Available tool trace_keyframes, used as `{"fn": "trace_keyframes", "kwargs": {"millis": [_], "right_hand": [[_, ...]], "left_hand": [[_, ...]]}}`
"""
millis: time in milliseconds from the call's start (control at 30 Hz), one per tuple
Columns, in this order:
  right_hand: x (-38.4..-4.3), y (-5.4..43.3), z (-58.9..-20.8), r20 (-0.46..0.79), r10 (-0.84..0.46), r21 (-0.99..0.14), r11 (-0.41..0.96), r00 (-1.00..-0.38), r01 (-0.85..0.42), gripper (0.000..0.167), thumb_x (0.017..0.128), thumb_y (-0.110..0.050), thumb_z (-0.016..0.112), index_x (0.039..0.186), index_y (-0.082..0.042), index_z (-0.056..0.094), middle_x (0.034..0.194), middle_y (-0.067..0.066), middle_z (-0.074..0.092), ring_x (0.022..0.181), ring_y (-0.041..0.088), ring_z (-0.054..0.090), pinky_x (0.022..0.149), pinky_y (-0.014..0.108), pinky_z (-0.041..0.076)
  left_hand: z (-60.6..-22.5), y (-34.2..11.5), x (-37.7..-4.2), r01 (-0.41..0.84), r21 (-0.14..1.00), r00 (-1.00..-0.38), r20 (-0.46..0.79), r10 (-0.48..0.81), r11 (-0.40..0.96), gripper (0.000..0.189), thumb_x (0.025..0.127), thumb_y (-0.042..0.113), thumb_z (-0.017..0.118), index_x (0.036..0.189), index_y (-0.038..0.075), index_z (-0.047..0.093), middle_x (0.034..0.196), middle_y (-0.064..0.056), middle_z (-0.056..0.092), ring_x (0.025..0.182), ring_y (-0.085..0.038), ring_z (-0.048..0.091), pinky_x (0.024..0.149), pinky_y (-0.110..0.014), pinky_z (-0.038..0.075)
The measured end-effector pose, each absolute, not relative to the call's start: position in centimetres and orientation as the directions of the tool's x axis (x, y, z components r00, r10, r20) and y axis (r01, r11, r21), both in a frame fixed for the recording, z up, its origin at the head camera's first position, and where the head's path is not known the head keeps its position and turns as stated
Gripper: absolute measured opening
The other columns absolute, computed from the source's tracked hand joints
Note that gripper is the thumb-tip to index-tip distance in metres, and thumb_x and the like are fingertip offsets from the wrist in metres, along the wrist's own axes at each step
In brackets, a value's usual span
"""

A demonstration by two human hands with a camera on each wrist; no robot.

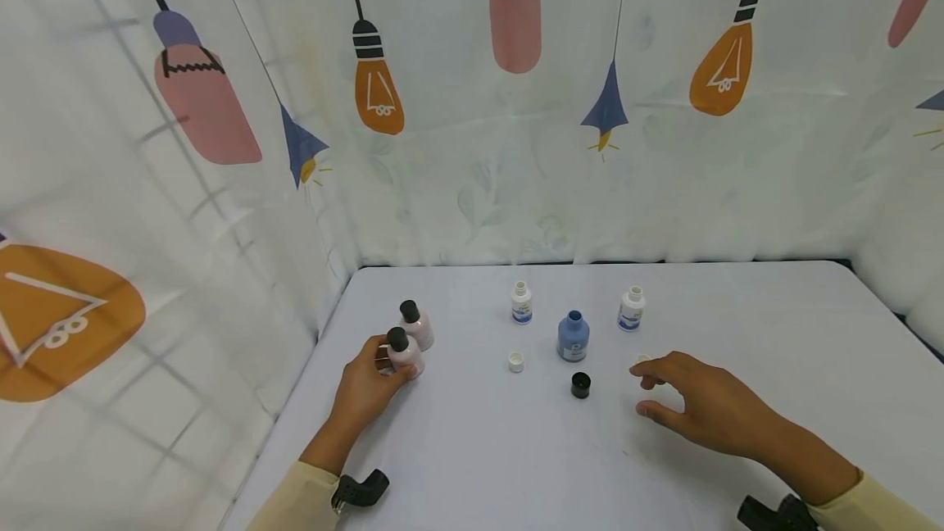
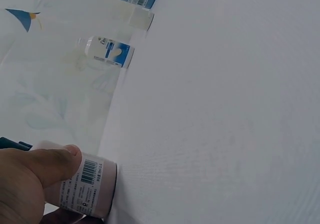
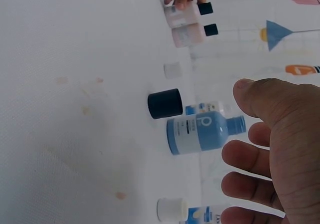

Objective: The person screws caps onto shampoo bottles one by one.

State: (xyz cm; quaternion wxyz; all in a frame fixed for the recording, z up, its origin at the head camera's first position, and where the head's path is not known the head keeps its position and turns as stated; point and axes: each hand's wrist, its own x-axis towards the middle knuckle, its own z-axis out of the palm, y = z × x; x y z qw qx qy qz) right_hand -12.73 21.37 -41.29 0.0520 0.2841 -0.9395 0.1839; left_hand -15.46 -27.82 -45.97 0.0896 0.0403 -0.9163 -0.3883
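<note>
My left hand (image 1: 366, 390) grips a pale pink bottle (image 1: 408, 359) with a black cap on, at the table's left side. Just behind it stands a second pink bottle (image 1: 419, 329), also black-capped. In the left wrist view, the thumb lies across the held bottle's (image 2: 92, 184) label. My right hand (image 1: 711, 404) hovers over the table with fingers loosely bent and nothing held. Nearest to it is a white cap (image 3: 171, 210), mostly hidden by the fingers in the head view. An uncapped blue bottle (image 1: 573, 339) and a black cap (image 1: 580, 385) stand mid-table.
Two uncapped white bottles with blue-and-white labels stand farther back, one left bottle (image 1: 521, 306) and one right bottle (image 1: 631, 310). Another white cap (image 1: 515, 362) lies left of the blue bottle. A patterned curtain (image 1: 472, 187) hangs behind the white table (image 1: 501, 465).
</note>
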Motion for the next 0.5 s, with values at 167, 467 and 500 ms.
{"fn": "trace_keyframes", "kwargs": {"millis": [167, 467, 500], "right_hand": [[-12.8, 21.33, -41.44, 0.195, -0.508, -0.316, 0.778, -0.839, -0.544, 0.048, 0.087, -0.043, 0.082, 0.128, -0.024, 0.066, 0.103, -0.018, 0.063, 0.093, 0.01, 0.066, 0.073, 0.03, 0.056], [-12.94, 20.97, -41.45, 0.18, -0.501, -0.323, 0.783, -0.847, -0.532, 0.047, 0.087, -0.039, 0.083, 0.128, -0.024, 0.066, 0.103, -0.017, 0.064, 0.094, 0.012, 0.066, 0.074, 0.032, 0.057], [-12.98, 20.95, -41.46, 0.183, -0.502, -0.321, 0.782, -0.845, -0.534, 0.047, 0.087, -0.039, 0.083, 0.128, -0.023, 0.066, 0.103, -0.017, 0.064, 0.094, 0.012, 0.066, 0.074, 0.032, 0.057]], "left_hand": [[-46.07, -27.95, -15.56, -0.006, 0.709, -0.983, 0.125, -0.135, 0.706, 0.068, 0.087, 0.024, 0.086, 0.14, 0.004, 0.05, 0.127, -0.023, 0.066, 0.114, -0.035, 0.067, 0.096, -0.055, 0.049], [-45.68, -27.92, -15.13, -0.016, 0.702, -0.984, 0.115, -0.135, 0.712, 0.073, 0.086, 0.023, 0.086, 0.144, 0.002, 0.047, 0.129, -0.026, 0.064, 0.114, -0.037, 0.067, 0.096, -0.055, 0.051], [-45.65, -27.9, -15.08, -0.018, 0.701, -0.984, 0.114, -0.137, 0.713, 0.074, 0.085, 0.023, 0.086, 0.144, 0.002, 0.046, 0.129, -0.026, 0.065, 0.114, -0.037, 0.067, 0.096, -0.054, 0.051]]}}
